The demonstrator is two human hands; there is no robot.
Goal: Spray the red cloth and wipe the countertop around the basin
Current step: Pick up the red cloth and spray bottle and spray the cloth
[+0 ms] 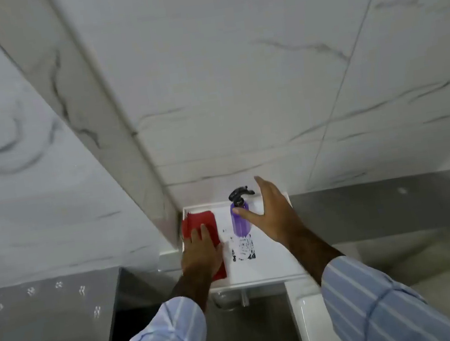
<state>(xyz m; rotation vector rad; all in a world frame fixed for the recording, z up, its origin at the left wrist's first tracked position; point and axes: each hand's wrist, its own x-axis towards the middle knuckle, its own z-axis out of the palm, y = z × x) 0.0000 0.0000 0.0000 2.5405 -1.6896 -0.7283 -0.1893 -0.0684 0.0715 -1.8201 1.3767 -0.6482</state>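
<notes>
Marble-tiled corner, small white table (271,262). Cloth (199,219) at left edge under flat left hand (201,256), not gripped. Right hand (272,215), fingers spread, closing on bottle (240,221), back edge. Spraying, wiping both left

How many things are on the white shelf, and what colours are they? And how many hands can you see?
Red cloth: 1
Purple spray bottle with a black top: 1
Hands: 2, the left hand on the cloth, the right hand open by the bottle
Total: 4
</notes>
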